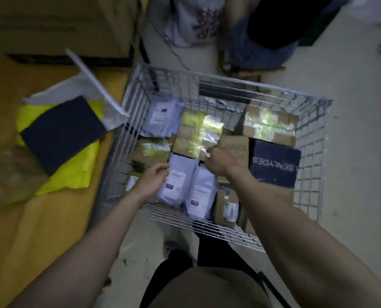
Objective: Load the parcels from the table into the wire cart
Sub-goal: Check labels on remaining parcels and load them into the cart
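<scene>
The wire cart [309,152] stands in front of me, packed with several parcels. My left hand [153,178] holds the left edge of a pale mailer bag [177,181] standing in the cart. A second pale mailer [201,194] leans beside it. My right hand [218,162] is curled at the near corner of a cardboard box with yellow tape [196,134]; whether it grips the box is unclear. A dark box printed BENLYDES [276,167] lies on the right. On the yellow table [51,218] at left remain a dark flat parcel [63,134], a yellow bag [74,170] and a white bag [89,85].
Large cardboard boxes [58,25] stand at the back of the table. A pale bag [196,21], a cable and dark bags [280,25] lie on the floor beyond the cart. Bare floor [358,152] stretches to the right of the cart.
</scene>
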